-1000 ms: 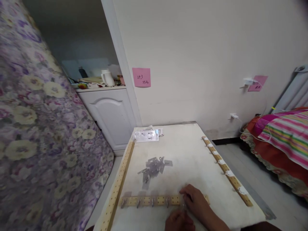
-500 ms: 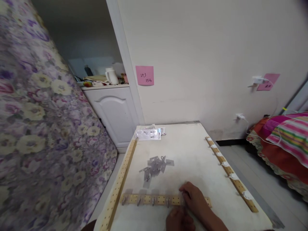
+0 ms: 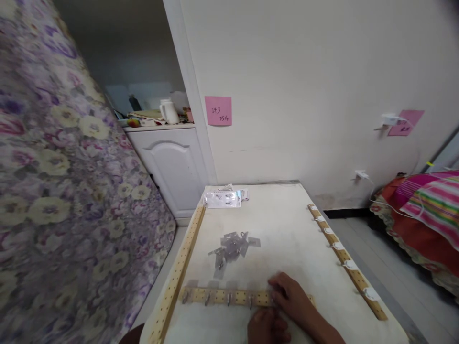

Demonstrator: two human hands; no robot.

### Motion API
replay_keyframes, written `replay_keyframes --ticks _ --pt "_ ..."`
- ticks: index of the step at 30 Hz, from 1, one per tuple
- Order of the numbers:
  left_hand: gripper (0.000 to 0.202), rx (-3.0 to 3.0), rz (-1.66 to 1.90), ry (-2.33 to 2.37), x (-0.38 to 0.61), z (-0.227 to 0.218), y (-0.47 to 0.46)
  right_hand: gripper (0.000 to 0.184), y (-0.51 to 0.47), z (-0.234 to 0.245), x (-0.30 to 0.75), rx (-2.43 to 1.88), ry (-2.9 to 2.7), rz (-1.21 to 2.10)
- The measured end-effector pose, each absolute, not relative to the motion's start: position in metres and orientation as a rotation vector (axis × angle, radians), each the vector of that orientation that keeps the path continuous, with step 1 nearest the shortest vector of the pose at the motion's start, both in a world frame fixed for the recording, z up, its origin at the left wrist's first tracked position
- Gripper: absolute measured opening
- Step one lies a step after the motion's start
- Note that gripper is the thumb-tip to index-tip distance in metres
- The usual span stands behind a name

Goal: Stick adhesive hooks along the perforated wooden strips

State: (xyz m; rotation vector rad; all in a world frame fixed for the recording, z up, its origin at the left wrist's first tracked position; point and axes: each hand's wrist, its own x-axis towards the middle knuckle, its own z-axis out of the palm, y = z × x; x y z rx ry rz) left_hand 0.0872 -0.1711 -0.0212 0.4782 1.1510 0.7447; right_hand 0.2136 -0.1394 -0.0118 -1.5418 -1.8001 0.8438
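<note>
A short wooden strip with drilled holes (image 3: 234, 297) lies crosswise near the front of the white table (image 3: 272, 224). Several clear-backed metal hooks (image 3: 229, 299) sit along its left and middle part. My right hand (image 3: 290, 296) rests over the right part of this strip, its fingers curled together at the strip's edge. Just below, at the near edge, my left hand (image 3: 267, 327) is closed with its fingers bent. Whatever lies between the fingers is hidden. Beyond the strip is a loose pile of clear hooks (image 3: 233, 248).
A long drilled wooden strip (image 3: 182, 263) runs along the table's left side. Another strip (image 3: 355, 274) on the right carries several white hooks (image 3: 349, 264). Clear packaging (image 3: 224, 198) lies at the back left. A floral curtain (image 3: 64, 191) hangs at left; a bed (image 3: 426, 215) stands at right.
The camera view has shifted slightly. Both hands stay at the right part of the short strip, with only small finger movement. The hooks and the pile look the same.
</note>
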Motion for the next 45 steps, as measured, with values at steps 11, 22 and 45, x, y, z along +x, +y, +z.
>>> replay_keyframes --ticks 11,22,45 --pt "0.027 0.498 0.762 1.159 0.087 -0.043 -0.169 0.031 -0.132 -0.021 0.216 -1.523 -1.76 0.935" --pt "0.033 0.486 0.758 1.197 0.088 -0.055 -0.169 0.032 -0.119 -0.038 0.219 -1.575 -1.612 1.123" --pt "0.035 0.606 0.698 1.224 0.085 -0.046 -0.171 0.022 -0.107 -0.038 0.238 -1.424 -1.491 1.275"
